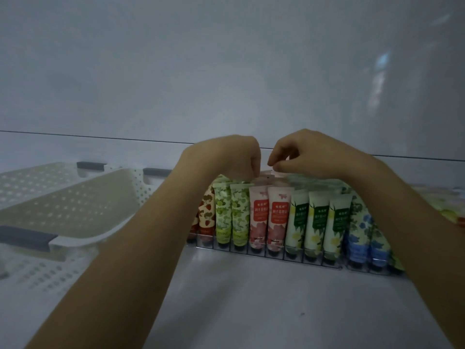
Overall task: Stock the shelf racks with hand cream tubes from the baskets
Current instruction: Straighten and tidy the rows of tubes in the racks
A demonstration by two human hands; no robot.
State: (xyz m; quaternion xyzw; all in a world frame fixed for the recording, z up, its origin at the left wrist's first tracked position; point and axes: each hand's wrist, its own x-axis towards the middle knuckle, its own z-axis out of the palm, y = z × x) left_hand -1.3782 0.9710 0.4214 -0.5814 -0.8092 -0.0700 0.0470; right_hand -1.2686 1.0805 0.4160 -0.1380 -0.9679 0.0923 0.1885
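Observation:
A wire shelf rack [271,258] on the white shelf holds rows of upright hand cream tubes: strawberry, green-leaf [222,217], pink flower [276,217], pale green [317,222] and blue flower [358,235]. Both my hands reach over the back of the pink rows. My left hand [234,157] has its fingers curled down onto the top edge of a pink tube [266,178] at the back. My right hand [302,153] pinches the same tube's crimped top with thumb and forefinger. The tube's lower part is hidden behind the front tubes.
Two white perforated baskets [75,205] with grey handles lie tilted on the shelf to the left. More tubes [450,212] show blurred at the far right. The shelf's white back wall rises right behind the rack. Bare shelf surface lies in front.

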